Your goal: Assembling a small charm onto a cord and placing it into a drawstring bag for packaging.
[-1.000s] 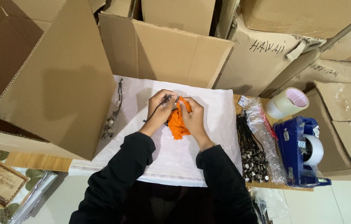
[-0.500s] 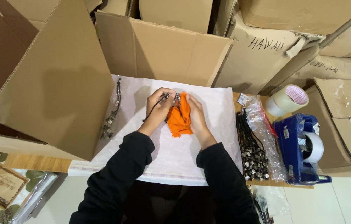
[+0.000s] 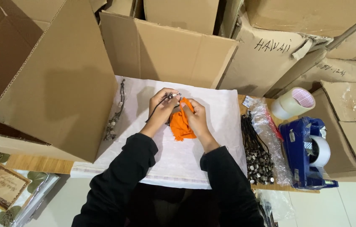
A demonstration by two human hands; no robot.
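Over a white sheet [image 3: 224,126] on the table, my left hand [image 3: 161,105] pinches a thin black cord with a small metal pendant [image 3: 174,96] at its top. My right hand [image 3: 195,117] grips a crumpled orange cloth [image 3: 179,124] and presses it against the pendant. The cord's black loop hangs down along my left wrist. Both of my sleeves are black. A finished dark necklace [image 3: 115,117] lies stretched out on the sheet's left part.
A heap of black cords with metal pendants [image 3: 256,151] lies right of the sheet beside a clear plastic bag [image 3: 270,126]. A blue tape dispenser [image 3: 308,151] and a tape roll [image 3: 292,103] stand further right. Cardboard boxes [image 3: 60,80] ring the table.
My hands have stayed together over the sheet, working the cloth around the pendant; the cloth has shifted slightly under my right hand. The view has nudged a little.
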